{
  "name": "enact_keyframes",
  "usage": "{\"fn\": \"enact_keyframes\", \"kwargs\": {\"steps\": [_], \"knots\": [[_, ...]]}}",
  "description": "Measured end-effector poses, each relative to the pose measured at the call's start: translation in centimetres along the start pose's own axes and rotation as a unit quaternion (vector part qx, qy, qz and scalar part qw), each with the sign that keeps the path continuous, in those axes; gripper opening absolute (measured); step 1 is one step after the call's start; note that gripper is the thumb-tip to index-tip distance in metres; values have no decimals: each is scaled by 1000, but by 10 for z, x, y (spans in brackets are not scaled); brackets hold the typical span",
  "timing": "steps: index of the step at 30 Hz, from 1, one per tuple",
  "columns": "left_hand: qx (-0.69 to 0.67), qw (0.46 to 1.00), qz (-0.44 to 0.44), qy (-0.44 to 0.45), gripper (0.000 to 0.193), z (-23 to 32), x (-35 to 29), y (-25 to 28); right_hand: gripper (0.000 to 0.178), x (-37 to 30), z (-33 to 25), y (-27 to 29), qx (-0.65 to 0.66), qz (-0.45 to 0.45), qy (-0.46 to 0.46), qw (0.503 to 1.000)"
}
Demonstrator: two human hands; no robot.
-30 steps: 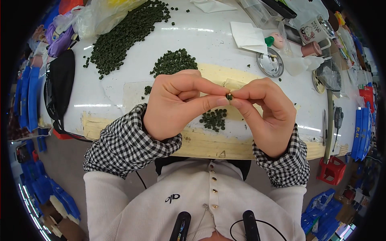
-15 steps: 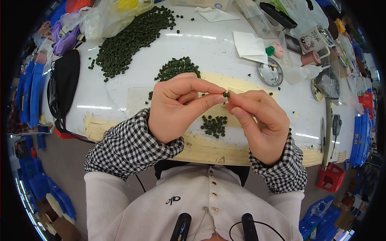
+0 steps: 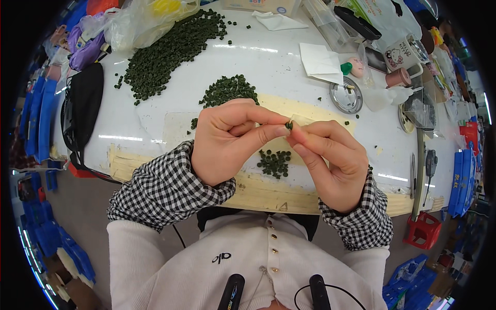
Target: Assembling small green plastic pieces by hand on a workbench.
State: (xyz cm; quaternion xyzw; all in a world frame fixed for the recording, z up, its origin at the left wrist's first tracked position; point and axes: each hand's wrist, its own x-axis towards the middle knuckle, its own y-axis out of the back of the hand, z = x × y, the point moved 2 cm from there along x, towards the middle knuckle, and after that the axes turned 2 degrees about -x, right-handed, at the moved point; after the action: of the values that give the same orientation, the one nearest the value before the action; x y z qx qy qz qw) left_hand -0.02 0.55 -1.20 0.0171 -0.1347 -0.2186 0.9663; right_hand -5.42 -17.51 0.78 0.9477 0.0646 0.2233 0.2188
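Note:
A small dark green round part (image 3: 289,125) is pinched between the fingertips of both my hands, above the work table. My left hand (image 3: 235,137) grips it from the left with thumb and forefinger. From the right, the thumb and forefinger of my right hand (image 3: 330,160) close in on it. Its finer shape is too small to tell, and the fingertips partly cover it. Just below lies a small cluster of similar green parts (image 3: 275,164). Behind my left hand is a middle-sized pile (image 3: 229,89) of them, partly hidden by that hand.
A large heap of green parts (image 3: 165,57) spreads at the back left, beside plastic bags (image 3: 144,26). A black cloth (image 3: 82,103) hangs at the left edge. To the right are a round metal dish (image 3: 338,98), a white squeeze bottle (image 3: 385,98), a white mug (image 3: 400,54) and tweezers (image 3: 413,175).
Both hands have shifted only slightly, the right one a little down and to the left. The small green part stays pinched and has tilted or turned a bit.

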Motion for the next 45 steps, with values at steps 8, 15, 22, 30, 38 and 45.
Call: {"fn": "enact_keyframes", "kwargs": {"steps": [8, 15, 22, 30, 38, 45], "knots": [[22, 1000, 5, -16, 14, 2, 0, 1, 28, 1, -2, 1, -5, 6, -2, 1000], [37, 999, -3, 14, 13, 9, 1, 0, 29, 0, 2, 1, 7, 13, -2, 1000], [77, 997, 3, -24, 13, 5, 0, 1, 29, -1, 2, -1, 34, 13, -19, 999], [84, 995, 6, -55, 14, 6, -2, 1, 32, -2, 2, -3, 5, 1, 23, 1000], [42, 999, -10, -26, 14, 2, -2, 2, 35, -1, 1, -1, -36, -5, 55, 998], [38, 999, -18, -23, 14, 7, -2, 3, 33, 2, -1, 3, -57, 1, 67, 996]]}}
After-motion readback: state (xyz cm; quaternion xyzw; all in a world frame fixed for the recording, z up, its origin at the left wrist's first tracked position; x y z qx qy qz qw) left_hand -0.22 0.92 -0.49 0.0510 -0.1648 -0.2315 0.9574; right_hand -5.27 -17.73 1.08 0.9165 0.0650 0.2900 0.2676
